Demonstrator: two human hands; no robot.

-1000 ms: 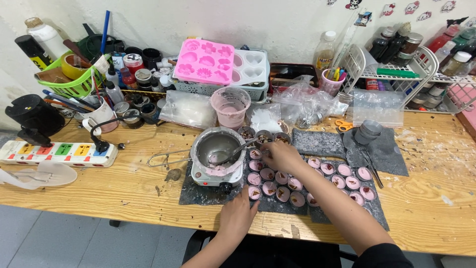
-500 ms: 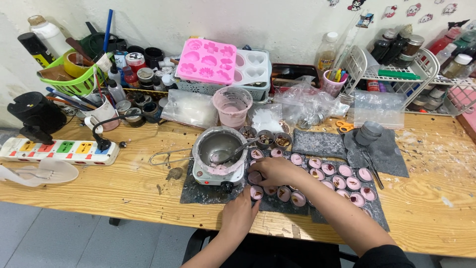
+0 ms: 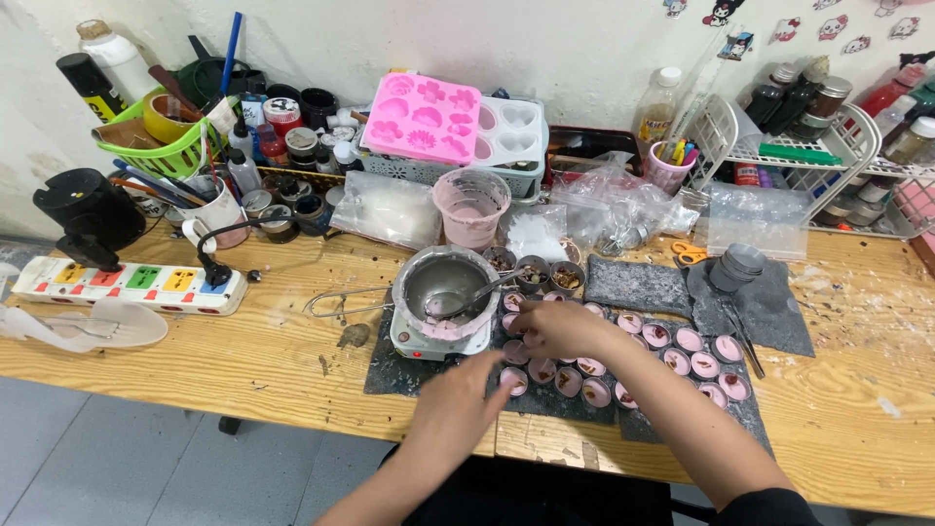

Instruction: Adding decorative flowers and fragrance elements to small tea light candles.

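Note:
Several small dark cups (image 3: pixel 703 365) filled with pink wax stand in rows on dark mats (image 3: pixel 760 307). My right hand (image 3: pixel 560 328) hovers over the left end of the rows with its fingers curled down onto the cups; what they pinch is hidden. Resting on the mat's front left, my left hand (image 3: pixel 458 397) has its fingertips by a pink-filled cup (image 3: pixel 513 380). Just left of the right hand, a small metal pot (image 3: pixel 443 284) holding a spoon (image 3: pixel 487 290) sits on a white warmer (image 3: pixel 429 341).
A pink measuring cup (image 3: pixel 471 206), pink and white silicone moulds (image 3: pixel 424 117), plastic bags (image 3: pixel 623 205) and jars crowd the back of the wooden table (image 3: pixel 263 351). At the left lie a power strip (image 3: pixel 127 284) and a black device (image 3: pixel 88 209). A white wire rack (image 3: pixel 789 151) stands at the right.
My right hand has slid from the back cups toward the nearer left rows. My left hand has come forward to the cups at the front left.

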